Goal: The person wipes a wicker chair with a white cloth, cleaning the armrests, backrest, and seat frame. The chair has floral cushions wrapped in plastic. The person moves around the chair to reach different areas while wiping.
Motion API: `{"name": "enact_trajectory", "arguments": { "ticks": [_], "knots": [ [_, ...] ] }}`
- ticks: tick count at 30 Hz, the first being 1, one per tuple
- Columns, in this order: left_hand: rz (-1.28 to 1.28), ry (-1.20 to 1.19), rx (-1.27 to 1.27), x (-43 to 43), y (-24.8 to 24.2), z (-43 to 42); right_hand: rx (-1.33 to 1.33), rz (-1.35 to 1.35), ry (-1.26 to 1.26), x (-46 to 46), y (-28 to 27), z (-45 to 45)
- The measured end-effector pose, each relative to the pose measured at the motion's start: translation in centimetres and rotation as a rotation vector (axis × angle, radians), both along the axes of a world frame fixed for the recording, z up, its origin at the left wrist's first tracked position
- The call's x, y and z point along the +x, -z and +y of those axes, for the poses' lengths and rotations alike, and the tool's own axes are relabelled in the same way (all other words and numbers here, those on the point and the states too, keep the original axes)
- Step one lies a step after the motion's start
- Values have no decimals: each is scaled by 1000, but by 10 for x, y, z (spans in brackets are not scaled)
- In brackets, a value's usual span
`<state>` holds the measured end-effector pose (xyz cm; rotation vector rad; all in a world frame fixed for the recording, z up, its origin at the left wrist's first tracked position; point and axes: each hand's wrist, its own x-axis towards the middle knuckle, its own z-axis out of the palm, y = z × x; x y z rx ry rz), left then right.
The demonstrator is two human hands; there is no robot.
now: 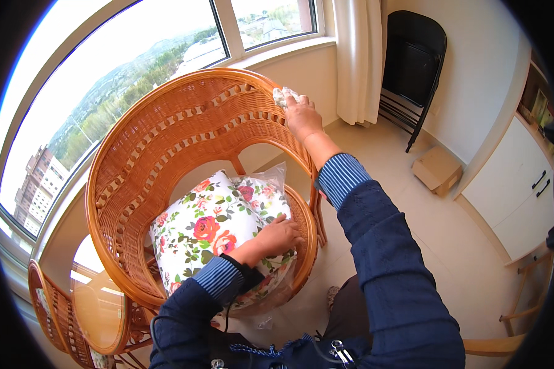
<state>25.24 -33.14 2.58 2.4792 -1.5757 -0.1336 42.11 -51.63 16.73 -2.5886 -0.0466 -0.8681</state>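
Observation:
A round-backed wicker chair (138, 138) with an orange-brown rattan frame stands before me. My right hand (301, 113) reaches up to its back and holds a crumpled whitish cloth (284, 96) against the curved top rail. On the seat lie white floral cushions (198, 230) printed with red roses and green leaves; clear plastic wrapping (274, 174) shows at the edges. My left hand (277, 237) rests palm down on the cushions, near the front rim of the seat (308, 230). Nothing shows in its grasp.
A glass-topped rattan table (97, 295) and another wicker chair (57, 313) stand at lower left. Windows (143, 55) run behind the chair. At right are a curtain (359, 60), a folded black chair (413, 60), a cardboard box (436, 169) and a white cabinet (512, 184).

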Motion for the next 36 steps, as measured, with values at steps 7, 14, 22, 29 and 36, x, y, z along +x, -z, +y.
{"name": "enact_trajectory", "arguments": {
  "ticks": [7, 14, 22, 29, 36],
  "knots": [
    [66, -145, -206, -9, 12, -12, 33, -13, -13, -9, 3, -2],
    [67, -165, -291, -6, 16, -21, 142, -223, -1, -61, 48, -8],
    [152, -110, -371, 10, 28, -20, 477, -84, -173, -137, 171, -11],
    [278, -136, -466, 12, 28, -19, 555, -65, -178, -145, 196, -4],
    [867, -467, -491, 38, -13, -39, 300, -344, -278, -79, 72, -30]
  ]
}}
